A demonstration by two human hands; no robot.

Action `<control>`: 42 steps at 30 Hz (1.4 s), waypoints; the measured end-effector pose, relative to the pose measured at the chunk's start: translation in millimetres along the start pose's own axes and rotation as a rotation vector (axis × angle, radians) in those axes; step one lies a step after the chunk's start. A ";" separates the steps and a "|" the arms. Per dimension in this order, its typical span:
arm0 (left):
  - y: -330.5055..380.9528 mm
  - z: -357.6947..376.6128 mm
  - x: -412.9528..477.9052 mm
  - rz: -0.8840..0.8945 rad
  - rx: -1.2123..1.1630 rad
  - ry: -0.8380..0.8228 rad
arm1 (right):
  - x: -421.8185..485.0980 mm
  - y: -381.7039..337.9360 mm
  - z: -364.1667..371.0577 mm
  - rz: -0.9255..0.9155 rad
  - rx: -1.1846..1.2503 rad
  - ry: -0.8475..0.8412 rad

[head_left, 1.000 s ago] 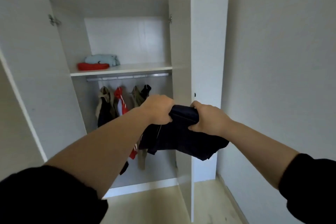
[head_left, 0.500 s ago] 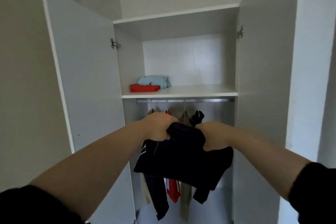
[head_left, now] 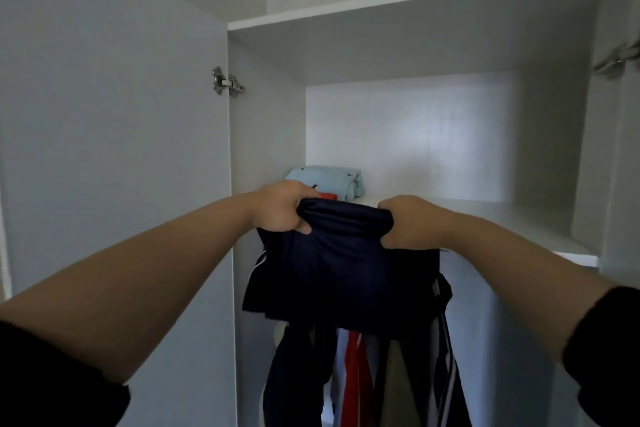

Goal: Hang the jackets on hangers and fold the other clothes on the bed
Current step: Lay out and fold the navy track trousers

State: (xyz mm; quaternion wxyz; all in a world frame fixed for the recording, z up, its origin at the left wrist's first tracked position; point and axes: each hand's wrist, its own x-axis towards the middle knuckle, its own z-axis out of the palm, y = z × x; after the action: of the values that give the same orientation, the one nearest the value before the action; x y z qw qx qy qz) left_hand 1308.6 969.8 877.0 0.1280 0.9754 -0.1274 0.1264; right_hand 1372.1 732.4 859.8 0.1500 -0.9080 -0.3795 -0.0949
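- Head view: left hand [head_left: 282,206] and right hand [head_left: 408,222] each clutch a top corner of the folded navy garment [head_left: 343,263], holding it level at the shelf [head_left: 502,218] edge, likely so it slides on flat.
- Blue pile [head_left: 325,178] lies on the shelf just behind the left hand, and jackets [head_left: 355,374] hang below.

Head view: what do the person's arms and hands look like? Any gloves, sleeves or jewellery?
Both hands are bare: no gloves on the left hand or the right hand, and no rings, watch or bracelet visible. The forearms are uncovered. A black left sleeve and a black right sleeve, plain with no markings, end near the elbows.
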 end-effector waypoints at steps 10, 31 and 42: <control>-125.7 -95.1 173.6 0.091 0.484 0.598 | 221.9 38.6 -45.1 -0.090 -0.104 0.652; -282.3 28.7 327.0 -0.266 0.283 -0.053 | 405.3 102.9 100.0 0.027 0.081 0.218; -271.6 61.5 359.2 -0.297 0.291 -0.048 | 390.2 136.3 120.8 0.218 -0.070 0.267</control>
State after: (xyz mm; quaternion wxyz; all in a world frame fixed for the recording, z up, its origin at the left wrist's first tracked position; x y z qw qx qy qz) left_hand 1734.1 1128.6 860.7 0.0000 0.9944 0.0344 0.0999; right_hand 1747.8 940.9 831.0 0.1767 -0.9278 -0.2520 -0.2110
